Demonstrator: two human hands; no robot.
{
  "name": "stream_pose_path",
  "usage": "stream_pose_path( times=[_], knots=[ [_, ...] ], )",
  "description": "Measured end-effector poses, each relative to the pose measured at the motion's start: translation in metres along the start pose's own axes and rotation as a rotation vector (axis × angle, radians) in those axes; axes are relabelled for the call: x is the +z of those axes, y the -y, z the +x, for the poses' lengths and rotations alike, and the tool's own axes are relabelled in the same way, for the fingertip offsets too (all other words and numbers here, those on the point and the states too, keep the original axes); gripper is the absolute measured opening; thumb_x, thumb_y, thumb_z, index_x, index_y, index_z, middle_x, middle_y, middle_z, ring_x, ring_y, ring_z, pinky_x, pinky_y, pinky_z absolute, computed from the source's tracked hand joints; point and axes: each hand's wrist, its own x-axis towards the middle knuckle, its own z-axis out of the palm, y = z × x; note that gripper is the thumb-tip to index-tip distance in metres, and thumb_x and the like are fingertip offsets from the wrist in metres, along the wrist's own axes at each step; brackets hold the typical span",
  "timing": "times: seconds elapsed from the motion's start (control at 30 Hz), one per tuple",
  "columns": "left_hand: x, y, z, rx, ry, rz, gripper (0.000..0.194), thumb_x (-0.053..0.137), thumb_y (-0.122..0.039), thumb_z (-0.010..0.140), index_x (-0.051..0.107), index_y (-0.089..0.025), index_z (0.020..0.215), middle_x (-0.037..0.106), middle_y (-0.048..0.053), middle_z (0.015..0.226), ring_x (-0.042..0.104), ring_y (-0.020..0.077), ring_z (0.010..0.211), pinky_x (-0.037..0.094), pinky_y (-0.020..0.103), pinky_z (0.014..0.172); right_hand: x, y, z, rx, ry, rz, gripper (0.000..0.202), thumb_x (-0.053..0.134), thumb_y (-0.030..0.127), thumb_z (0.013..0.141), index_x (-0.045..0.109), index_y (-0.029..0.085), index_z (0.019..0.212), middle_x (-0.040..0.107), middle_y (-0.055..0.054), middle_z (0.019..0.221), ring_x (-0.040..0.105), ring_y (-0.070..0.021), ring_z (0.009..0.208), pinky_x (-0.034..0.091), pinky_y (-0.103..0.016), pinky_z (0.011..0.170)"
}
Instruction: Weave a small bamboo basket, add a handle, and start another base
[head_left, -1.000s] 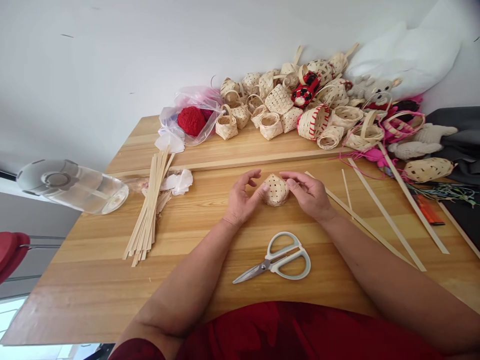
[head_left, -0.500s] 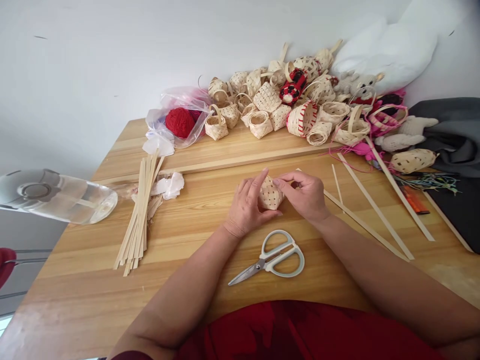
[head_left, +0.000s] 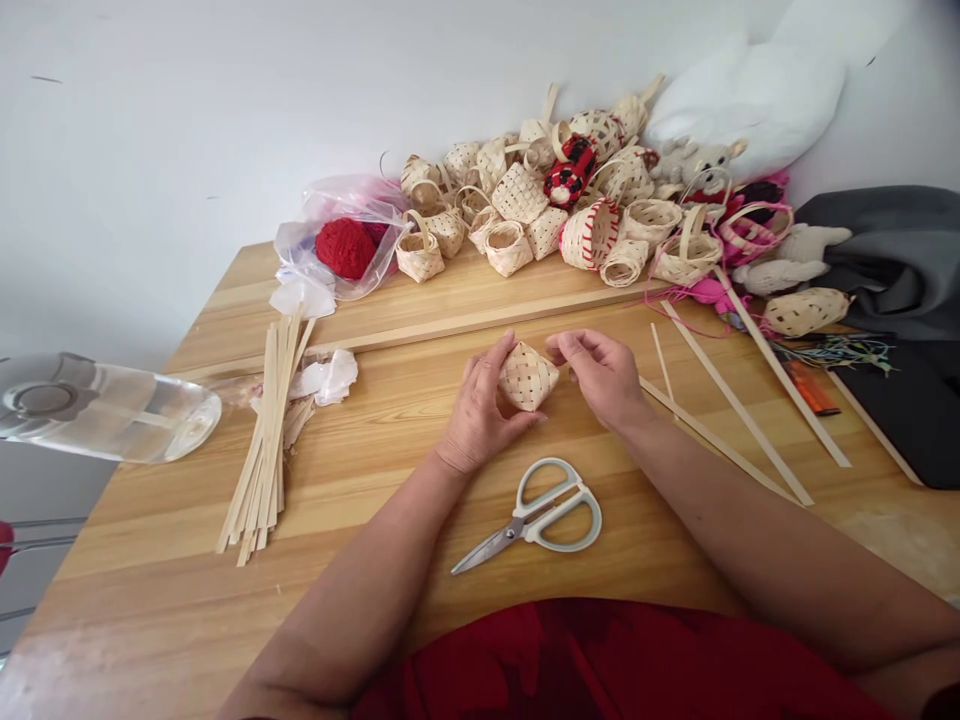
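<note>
A small woven basket (head_left: 529,377) of pale flat strips is in my left hand (head_left: 478,408), its fingers behind and its thumb below. The basket is tilted, with a corner toward me. My right hand (head_left: 604,378) is just right of it, thumb and fingers curled together near the basket's upper right edge; whether anything is between them is hidden. Below the hands, grey-white scissors (head_left: 551,512) lie on the wooden table (head_left: 360,500), blades pointing left. Several loose pale strips (head_left: 724,420) lie to the right of my right hand.
A bundle of strips (head_left: 266,440) and a clear water bottle (head_left: 142,410) lie left. Red yarn (head_left: 345,249) sits in a plastic bag at the back. Many small woven baskets (head_left: 506,247) are piled along the wall. An orange packet (head_left: 812,390) lies right.
My right hand has drawn slightly away from the basket to the right, and more of the basket's woven face shows. The whole view has shifted a little.
</note>
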Motion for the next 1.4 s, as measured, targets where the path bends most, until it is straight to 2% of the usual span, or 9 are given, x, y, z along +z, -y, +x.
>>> stream_pose_path(
  times=[0.13, 0.3, 0.6, 0.8, 0.87, 0.97, 1.1, 1.27, 1.4],
  knots=[
    [0.0, -0.004, 0.001, 0.042, 0.044, 0.039, 0.107, 0.083, -0.052, 0.081, 0.023, -0.024, 0.164, 0.056, 0.019, 0.15, 0.056, 0.034, 0.134, 0.047, 0.051, 0.113, 0.003, 0.003, -0.007, -0.042, 0.034, -0.106, 0.026, 0.082, 0.044, 0.079, 0.079, 0.022, 0.093, 0.079, -0.004, 0.09, 0.071, -0.0198, 0.083, 0.054, -0.033, 0.074],
    [0.0, -0.006, 0.001, 0.001, 0.047, 0.071, 0.106, 0.083, -0.055, 0.08, 0.025, -0.024, 0.163, 0.056, 0.02, 0.15, 0.057, 0.0356, 0.134, 0.044, 0.053, 0.114, 0.0, 0.006, -0.009, -0.161, -0.034, -0.308, 0.021, 0.072, 0.042, 0.087, 0.072, 0.022, 0.08, 0.074, -0.003, 0.078, 0.065, -0.0181, 0.072, 0.051, -0.033, 0.068],
    [0.0, 0.007, -0.001, -0.384, -0.139, -0.394, 0.093, 0.064, -0.071, 0.088, 0.03, -0.025, 0.161, 0.054, 0.018, 0.148, 0.058, 0.0296, 0.134, 0.053, 0.04, 0.103, -0.01, -0.012, 0.007, -0.078, -0.059, -0.116, 0.052, 0.059, 0.071, 0.092, 0.063, 0.023, 0.071, 0.07, -0.004, 0.076, 0.064, -0.0182, 0.07, 0.048, -0.03, 0.058],
    [-0.004, 0.013, 0.001, -0.431, -0.095, -0.084, 0.11, 0.081, -0.079, 0.064, 0.049, -0.02, 0.151, 0.062, 0.017, 0.139, 0.058, 0.0327, 0.125, 0.045, 0.049, 0.11, -0.004, 0.003, -0.007, -0.204, 0.088, -0.35, 0.046, 0.055, 0.064, 0.098, 0.074, 0.022, 0.095, 0.077, -0.007, 0.096, 0.068, -0.0206, 0.083, 0.053, -0.034, 0.075],
    [-0.005, 0.012, 0.001, -0.448, -0.107, -0.094, 0.1, 0.072, -0.08, 0.074, 0.049, -0.021, 0.151, 0.063, 0.016, 0.138, 0.059, 0.0304, 0.122, 0.046, 0.048, 0.108, -0.004, 0.003, -0.007, -0.204, 0.075, -0.371, 0.047, 0.052, 0.064, 0.099, 0.075, 0.023, 0.097, 0.078, -0.007, 0.098, 0.07, -0.0223, 0.089, 0.055, -0.035, 0.078],
    [-0.007, 0.012, 0.003, -0.505, -0.268, -0.193, 0.072, 0.053, -0.073, 0.094, 0.056, -0.02, 0.144, 0.065, 0.015, 0.136, 0.063, 0.0249, 0.115, 0.051, 0.041, 0.099, -0.005, 0.001, -0.005, -0.179, 0.039, -0.33, 0.048, 0.052, 0.065, 0.099, 0.075, 0.023, 0.097, 0.078, -0.007, 0.095, 0.073, -0.0232, 0.088, 0.056, -0.035, 0.075],
    [-0.009, 0.018, 0.007, -0.645, -0.47, -0.274, 0.05, 0.049, -0.061, 0.101, 0.068, -0.02, 0.121, 0.073, 0.009, 0.115, 0.066, 0.0148, 0.085, 0.054, 0.032, 0.087, -0.005, 0.002, -0.005, -0.166, -0.005, -0.273, 0.05, 0.054, 0.067, 0.097, 0.073, 0.023, 0.087, 0.077, -0.005, 0.083, 0.069, -0.0184, 0.063, 0.053, -0.033, 0.062],
    [-0.01, 0.019, 0.009, -0.676, -0.443, -0.256, 0.036, 0.058, -0.05, 0.099, 0.073, -0.018, 0.107, 0.075, 0.006, 0.1, 0.066, 0.0145, 0.085, 0.053, 0.027, 0.078, -0.004, 0.001, -0.008, -0.224, 0.004, -0.334, 0.042, 0.056, 0.058, 0.099, 0.075, 0.023, 0.085, 0.076, -0.005, 0.08, 0.07, -0.0203, 0.067, 0.054, -0.034, 0.064],
    [-0.009, 0.014, 0.007, -0.595, -0.323, -0.259, 0.033, 0.059, -0.043, 0.099, 0.074, -0.016, 0.112, 0.076, 0.009, 0.107, 0.068, 0.0181, 0.096, 0.053, 0.031, 0.09, -0.004, 0.002, -0.012, -0.294, 0.042, -0.385, 0.032, 0.058, 0.047, 0.1, 0.078, 0.024, 0.109, 0.079, -0.009, 0.108, 0.074, -0.0267, 0.093, 0.06, -0.04, 0.079]
  ],
)
